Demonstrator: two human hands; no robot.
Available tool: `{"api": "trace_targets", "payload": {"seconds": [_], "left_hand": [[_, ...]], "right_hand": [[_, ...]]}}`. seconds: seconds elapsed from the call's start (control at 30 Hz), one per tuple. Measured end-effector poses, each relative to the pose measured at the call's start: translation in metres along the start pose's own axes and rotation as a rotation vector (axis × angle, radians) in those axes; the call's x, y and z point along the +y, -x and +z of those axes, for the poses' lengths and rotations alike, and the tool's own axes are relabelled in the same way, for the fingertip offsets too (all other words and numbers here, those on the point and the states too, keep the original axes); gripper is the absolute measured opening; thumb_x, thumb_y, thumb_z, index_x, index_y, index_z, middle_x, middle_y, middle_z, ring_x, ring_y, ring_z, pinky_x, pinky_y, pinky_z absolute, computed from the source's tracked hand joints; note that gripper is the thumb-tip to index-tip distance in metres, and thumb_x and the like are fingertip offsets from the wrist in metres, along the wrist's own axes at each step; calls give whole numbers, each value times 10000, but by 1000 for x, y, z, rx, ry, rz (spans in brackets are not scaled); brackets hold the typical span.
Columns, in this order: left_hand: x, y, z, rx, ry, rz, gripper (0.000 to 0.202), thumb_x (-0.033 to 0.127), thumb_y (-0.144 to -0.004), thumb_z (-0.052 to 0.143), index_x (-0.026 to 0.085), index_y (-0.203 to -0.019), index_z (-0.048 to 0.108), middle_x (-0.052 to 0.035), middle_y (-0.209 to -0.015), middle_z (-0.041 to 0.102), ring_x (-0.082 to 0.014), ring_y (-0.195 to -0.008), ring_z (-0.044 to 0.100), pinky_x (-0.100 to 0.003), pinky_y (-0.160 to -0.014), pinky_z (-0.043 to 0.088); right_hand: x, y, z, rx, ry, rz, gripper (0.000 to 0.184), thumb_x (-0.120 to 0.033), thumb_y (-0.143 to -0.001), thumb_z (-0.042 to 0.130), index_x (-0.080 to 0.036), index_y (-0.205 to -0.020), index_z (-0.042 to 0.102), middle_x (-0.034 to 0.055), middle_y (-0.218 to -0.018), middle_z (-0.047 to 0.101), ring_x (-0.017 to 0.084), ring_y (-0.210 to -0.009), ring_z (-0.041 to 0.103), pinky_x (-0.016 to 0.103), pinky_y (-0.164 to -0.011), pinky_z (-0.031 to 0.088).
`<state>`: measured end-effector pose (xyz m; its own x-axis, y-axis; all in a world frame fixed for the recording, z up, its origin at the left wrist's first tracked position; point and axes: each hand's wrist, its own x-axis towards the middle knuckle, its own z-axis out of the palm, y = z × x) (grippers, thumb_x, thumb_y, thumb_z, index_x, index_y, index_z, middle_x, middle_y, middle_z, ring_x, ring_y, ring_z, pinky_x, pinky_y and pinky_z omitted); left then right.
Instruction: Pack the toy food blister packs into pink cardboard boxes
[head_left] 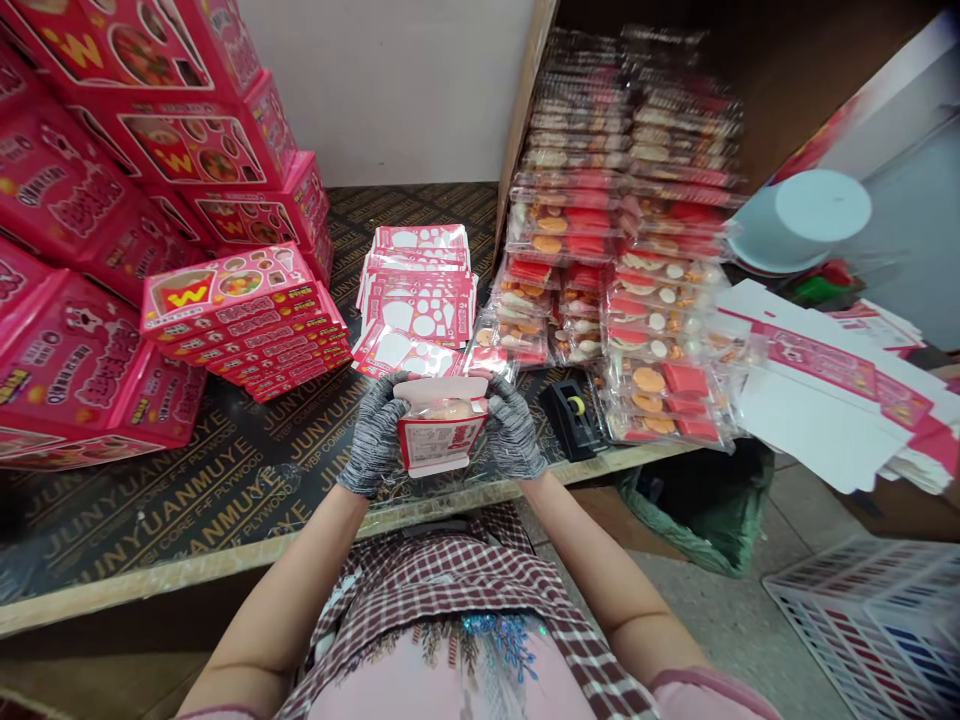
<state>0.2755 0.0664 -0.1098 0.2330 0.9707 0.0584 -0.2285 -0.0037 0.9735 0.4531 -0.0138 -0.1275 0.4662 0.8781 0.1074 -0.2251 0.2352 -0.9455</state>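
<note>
Between both hands, over the table's front edge, is a small pink and white carton (444, 448) with its flaps open and something in clear wrap showing inside. My left hand (377, 430), in a grey knit glove, grips its left side. On the opposite side my right hand (513, 425), gloved alike, holds the right end. Just beyond the hands lie flat pink printed sheets with white cut-out shapes (420, 295) in a loose pile. A black tape dispenser (571, 415) with yellowish tape stands to the right of my right hand.
Pink printed boxes (105, 340) are piled high at left, with a stack of flat closed boxes (232, 290) beside them. Clear packets (652, 380) fill the right side. Flat cartons (825, 400), a lined bin (697, 510) and a white plastic crate (877, 610) are farther right.
</note>
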Motion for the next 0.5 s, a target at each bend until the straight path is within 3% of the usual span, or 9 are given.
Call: {"api": "trace_targets", "payload": {"seconds": [0.1, 0.2, 0.37, 0.5], "left_hand": [[3, 7, 8, 13, 129, 39, 167, 263, -645, 728, 211, -803, 749, -22, -887, 779, -205, -862, 703, -329, -853, 541], [6, 12, 12, 2, 159, 109, 113, 306, -667, 779, 210, -691, 725, -22, -817, 773, -211, -831, 713, -350, -850, 548], [11, 8, -2, -62, -165, 163, 249, 327, -683, 864, 194, -866, 760, -61, -915, 782, -215, -861, 719, -341, -833, 563], [14, 5, -23, -192, -338, 255, 169, 337, -775, 808, 187, -836, 759, -72, -891, 786, -203, -812, 728, -342, -803, 593]], "right_hand": [[2, 2, 9, 71, 15, -87, 340, -533, -772, 710, -222, -910, 723, 51, -934, 743, 231, -898, 681, 350, -836, 551], [-1, 5, 17, 82, 39, -155, 368, -555, -833, 606, -203, -781, 699, 72, -831, 729, 240, -825, 690, 361, -776, 552], [-10, 5, 19, 149, 341, -231, 237, -441, -842, 631, -228, -762, 698, 43, -803, 744, 224, -804, 696, 373, -818, 557], [-14, 1, 10, 76, 415, -261, 133, -345, -829, 671, -228, -832, 733, 46, -852, 769, 213, -806, 708, 366, -813, 571]]}}
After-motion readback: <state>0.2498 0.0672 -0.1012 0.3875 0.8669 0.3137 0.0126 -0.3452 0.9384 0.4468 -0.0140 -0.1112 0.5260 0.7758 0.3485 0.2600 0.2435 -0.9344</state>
